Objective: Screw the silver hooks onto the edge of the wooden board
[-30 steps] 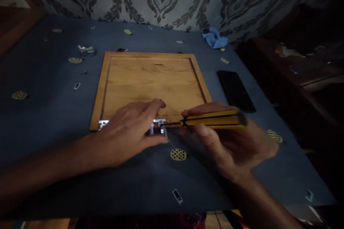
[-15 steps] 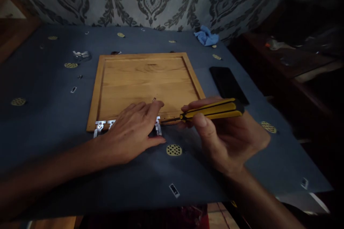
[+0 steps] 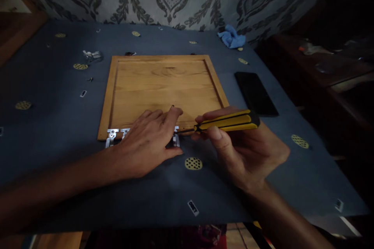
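Observation:
A framed wooden panel (image 3: 163,85), seemingly a cabinet door, lies flat on the cloth-covered table. Metal hinges sit along its near edge: one hinge (image 3: 112,135) at the left corner, and another hinge (image 3: 176,139) beside my left thumb. My left hand (image 3: 149,140) rests over this edge, thumb and fingers apart, partly covering the hardware. By its index finger shows a small dark tip I cannot make out. In my right hand (image 3: 242,148) is a yellow-and-black screwdriver (image 3: 228,120), held nearly level, its tip at the hinge by my thumb.
Right of the panel lies a black phone (image 3: 255,93). A crumpled blue cloth (image 3: 231,37) sits near the wall. Loose metal hardware (image 3: 92,55) and a small metal piece (image 3: 90,79) lie to the left. The table's near edge runs just below my forearms.
The screwdriver has moved slightly left relative to the panel, so its tip now meets the hinge. My left hand keeps its place on the panel. The view has shifted a little.

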{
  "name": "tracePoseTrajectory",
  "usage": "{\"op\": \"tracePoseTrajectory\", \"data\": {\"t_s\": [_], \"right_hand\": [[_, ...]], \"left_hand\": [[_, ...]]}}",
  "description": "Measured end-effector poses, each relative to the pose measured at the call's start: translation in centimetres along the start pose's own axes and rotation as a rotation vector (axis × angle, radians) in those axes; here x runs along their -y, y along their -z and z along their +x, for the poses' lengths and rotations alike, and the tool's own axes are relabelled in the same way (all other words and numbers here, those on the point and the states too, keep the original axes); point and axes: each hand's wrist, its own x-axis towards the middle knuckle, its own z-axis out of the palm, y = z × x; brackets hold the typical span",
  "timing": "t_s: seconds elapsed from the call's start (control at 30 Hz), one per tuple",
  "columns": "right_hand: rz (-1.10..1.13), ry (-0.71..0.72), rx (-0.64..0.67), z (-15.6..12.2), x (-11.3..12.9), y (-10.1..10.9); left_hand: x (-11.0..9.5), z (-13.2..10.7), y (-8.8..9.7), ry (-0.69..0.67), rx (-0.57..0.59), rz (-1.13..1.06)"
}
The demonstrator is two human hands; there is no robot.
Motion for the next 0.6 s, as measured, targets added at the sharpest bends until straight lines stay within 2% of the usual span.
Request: {"op": "tracePoseTrajectory", "data": {"t_s": [0.3,0.47,0.6], "right_hand": [[-0.158,0.096,-0.008,0.4,0.5,-0.2],[-0.332,0.052,0.007,0.7,1.6,-0.7],[-0.231,0.116,0.043,1.2,1.6,-1.0]], "left_hand": [[0.2,-0.1,-0.2,-0.012,-0.017,-0.019],[0.2,0.0,-0.3,-0.011,-0.013,-0.013],[0.4,-0.2,-0.6,-0.030,-0.040,-0.004]]}}
